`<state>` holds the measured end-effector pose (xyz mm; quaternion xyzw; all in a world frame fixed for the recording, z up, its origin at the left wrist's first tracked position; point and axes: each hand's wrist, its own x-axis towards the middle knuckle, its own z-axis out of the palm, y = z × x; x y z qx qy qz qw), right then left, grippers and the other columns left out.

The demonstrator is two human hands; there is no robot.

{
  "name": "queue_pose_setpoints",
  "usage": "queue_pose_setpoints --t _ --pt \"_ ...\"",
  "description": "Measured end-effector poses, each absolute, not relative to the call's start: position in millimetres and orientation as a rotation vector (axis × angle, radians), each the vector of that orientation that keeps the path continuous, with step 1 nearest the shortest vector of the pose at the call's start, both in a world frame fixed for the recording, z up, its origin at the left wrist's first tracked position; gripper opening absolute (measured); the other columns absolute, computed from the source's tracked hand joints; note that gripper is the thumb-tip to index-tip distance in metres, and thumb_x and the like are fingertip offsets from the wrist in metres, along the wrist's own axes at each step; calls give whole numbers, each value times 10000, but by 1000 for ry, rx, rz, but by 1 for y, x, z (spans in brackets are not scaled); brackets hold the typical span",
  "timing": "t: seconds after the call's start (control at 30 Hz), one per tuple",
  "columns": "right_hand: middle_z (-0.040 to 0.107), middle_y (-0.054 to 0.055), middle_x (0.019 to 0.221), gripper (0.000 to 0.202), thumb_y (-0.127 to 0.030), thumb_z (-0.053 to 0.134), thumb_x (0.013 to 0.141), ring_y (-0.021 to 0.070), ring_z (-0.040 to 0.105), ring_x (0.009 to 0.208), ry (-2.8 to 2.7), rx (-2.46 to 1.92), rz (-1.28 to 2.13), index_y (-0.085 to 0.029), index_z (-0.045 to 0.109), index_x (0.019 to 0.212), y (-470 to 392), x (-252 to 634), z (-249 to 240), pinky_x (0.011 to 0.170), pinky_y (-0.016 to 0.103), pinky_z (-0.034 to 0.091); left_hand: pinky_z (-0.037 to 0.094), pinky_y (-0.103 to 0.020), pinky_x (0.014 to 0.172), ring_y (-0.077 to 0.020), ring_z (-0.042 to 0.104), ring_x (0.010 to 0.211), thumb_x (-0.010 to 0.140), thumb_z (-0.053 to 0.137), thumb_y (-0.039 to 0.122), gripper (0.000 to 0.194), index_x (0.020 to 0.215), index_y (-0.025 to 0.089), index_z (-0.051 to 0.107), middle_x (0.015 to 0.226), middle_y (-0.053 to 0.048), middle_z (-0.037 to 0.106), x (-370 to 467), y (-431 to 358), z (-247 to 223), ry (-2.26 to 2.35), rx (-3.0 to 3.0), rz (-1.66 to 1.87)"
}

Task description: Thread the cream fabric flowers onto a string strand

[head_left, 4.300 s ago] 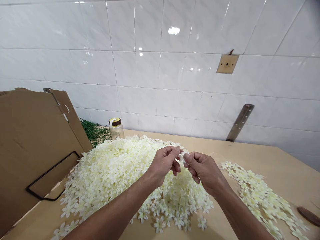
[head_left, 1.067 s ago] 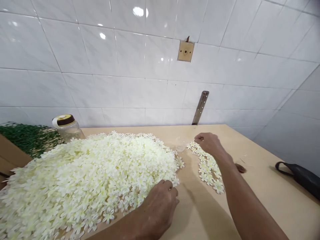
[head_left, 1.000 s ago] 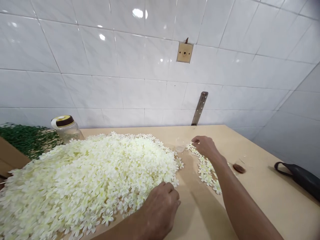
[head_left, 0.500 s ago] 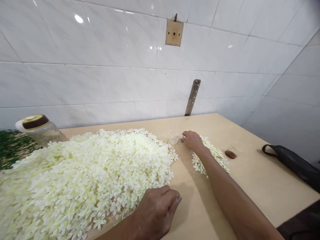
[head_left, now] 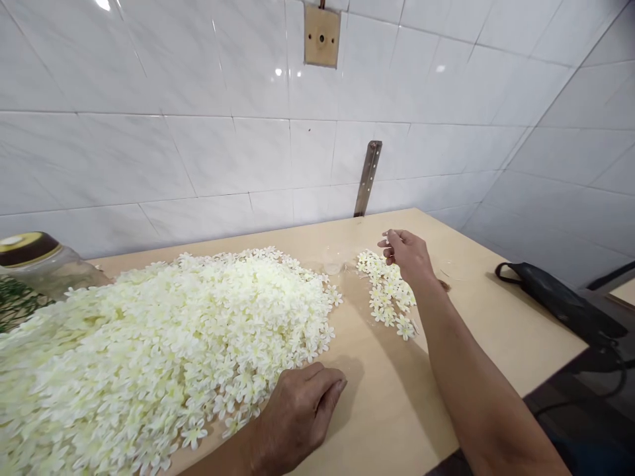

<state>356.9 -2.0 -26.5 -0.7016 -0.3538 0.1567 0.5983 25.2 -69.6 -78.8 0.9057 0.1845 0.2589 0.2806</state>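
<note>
A wide heap of white artificial flowers (head_left: 198, 337) with yellowish centres covers the left half of the table. My left hand (head_left: 302, 413) rests against the heap's right edge, its thumb pressed to the curled fingers; whatever they hold is hidden. My right hand (head_left: 409, 254) is raised over the far edge of a smaller flower pile (head_left: 384, 284), with fingertips pinched together. A tiny pale spot shows at those fingertips, too small to name. Between heap and pile stands a small clear dish (head_left: 332, 259), hard to make out.
At the far left are a clear jar (head_left: 54, 268) with a brown-and-yellow lid and some green netting-like strands (head_left: 20, 301). A black case with a loop (head_left: 560, 304) lies along the table's right side. A metal bracket (head_left: 368, 178) rises against the tiled wall.
My right hand has moved from beside the clear dish to the right, above the small flower pile. My left hand keeps its closed shape by the heap. The view has shifted slightly.
</note>
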Motion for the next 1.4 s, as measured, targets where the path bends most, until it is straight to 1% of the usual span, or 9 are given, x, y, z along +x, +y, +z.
queue_pose_setpoints --t 0.4,0.53,0.67,0.77,0.87,0.97,1.1,1.27,1.4 --pt "647 33 721 402 -460 801 676 74 491 508 -654 -1288 620 -160 675 912 -4 347 -24 403 182 404 371 -250 518 -132 569 529 915 497 162 159 943 196 650 634 -28 621 27 -67 -81 450 2525 906" --pt "639 40 722 307 -415 772 752 80 512 534 -581 -1221 672 -160 687 901 -7 354 -17 424 167 432 370 -250 516 -128 570 530 910 512 172 145 933 187 654 618 -21 614 28 -67 -80 452 2520 882" --pt "648 63 739 310 -443 596 912 93 539 548 -543 -1185 652 -155 711 914 -16 351 4 446 175 478 359 -251 511 -119 552 524 896 533 157 124 945 191 641 630 -10 611 27 -69 -80 400 2492 911" --pt "671 60 752 271 -404 623 905 86 552 556 -575 -1161 662 -153 719 943 -20 327 18 457 164 490 343 -250 505 -115 537 520 895 543 137 119 948 191 634 633 -3 594 26 -70 -80 392 2468 964" --pt "711 77 853 245 -331 736 823 73 571 574 -721 -1144 833 -140 722 975 -19 289 19 492 163 517 330 -249 502 -117 530 529 887 541 115 137 961 186 632 627 -1 570 25 -68 -81 370 2446 997" --pt "717 93 940 422 -358 767 794 100 616 624 -942 -1089 1110 -143 665 1143 -14 254 8 544 231 565 338 -237 513 -115 530 552 877 548 83 172 997 177 628 631 -2 553 25 -63 -82 347 2402 1035" --pt "644 22 730 449 -426 693 853 150 669 646 -1183 -1078 1297 -112 637 1169 -16 225 -5 624 301 570 357 -220 528 -108 521 570 878 544 61 202 1032 167 622 667 -12 568 26 -56 -81 341 2336 1069" --pt "586 0 753 387 -493 546 931 149 687 607 -1403 -1209 1248 -136 661 1026 -21 220 -8 621 279 516 332 -230 509 -107 506 546 881 539 76 181 1001 170 637 642 -6 563 27 -59 -79 424 2335 1073" --pt "545 -26 705 352 -458 520 944 144 664 582 -1447 -1318 1126 -149 630 1072 -19 222 -9 595 270 482 339 -242 523 -112 546 560 883 549 104 148 968 178 645 662 -7 608 28 -66 -77 469 2325 1040"
